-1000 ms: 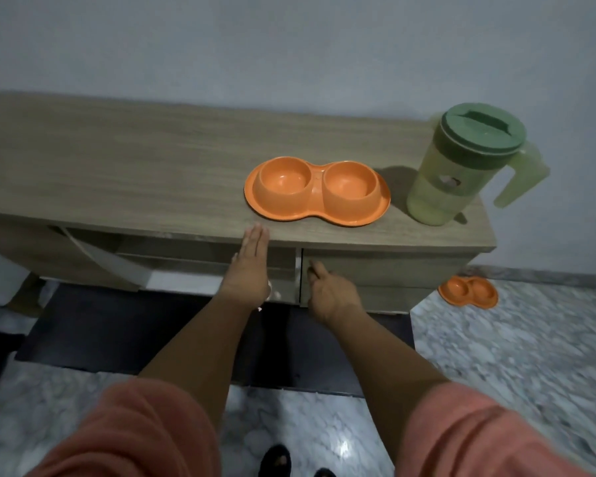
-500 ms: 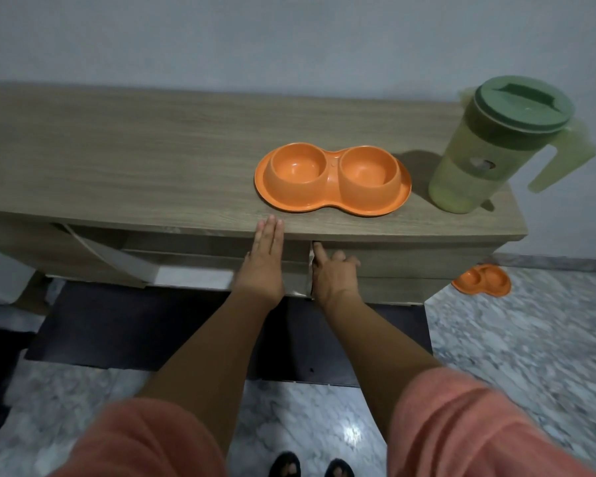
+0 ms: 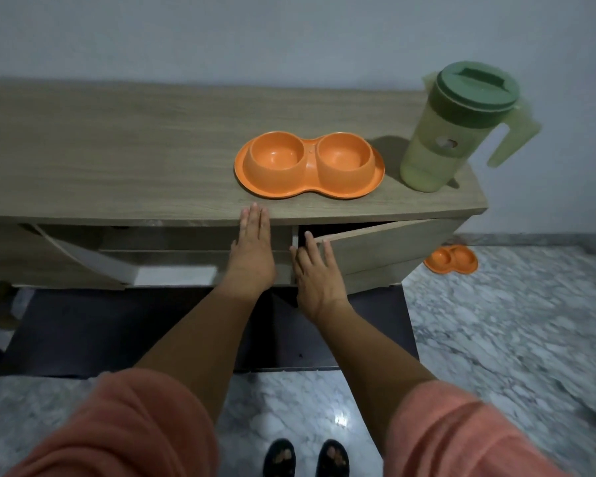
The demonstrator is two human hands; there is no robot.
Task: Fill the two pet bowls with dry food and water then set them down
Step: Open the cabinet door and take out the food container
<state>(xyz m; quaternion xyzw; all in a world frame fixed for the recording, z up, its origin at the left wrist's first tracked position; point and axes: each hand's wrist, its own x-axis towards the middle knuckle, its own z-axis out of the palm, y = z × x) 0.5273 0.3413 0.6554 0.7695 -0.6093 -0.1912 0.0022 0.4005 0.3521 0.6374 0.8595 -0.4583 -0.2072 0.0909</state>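
An empty orange double pet bowl (image 3: 309, 166) sits on the wooden cabinet top (image 3: 117, 160), near its front edge. To its right stands a green lidded pitcher (image 3: 458, 129), its handle pointing right. A second orange double bowl (image 3: 451, 259) lies on the floor beside the cabinet's right end. My left hand (image 3: 252, 253) presses flat against the cabinet front, straight fingers reaching the top's edge. My right hand (image 3: 315, 273) touches the free left edge of the right cabinet door (image 3: 375, 249), which stands ajar; my index finger lies in the dark gap.
A left cabinet door (image 3: 83, 256) hangs open at an angle. A dark mat (image 3: 117, 332) lies on the marble floor (image 3: 513, 339) before the cabinet. My feet in dark sandals (image 3: 307, 459) stand just behind it. A grey wall backs the cabinet.
The right cabinet door has swung outward from shut to ajar, with my right hand at its edge. My left hand has slid up to the top's edge. The view has moved closer.
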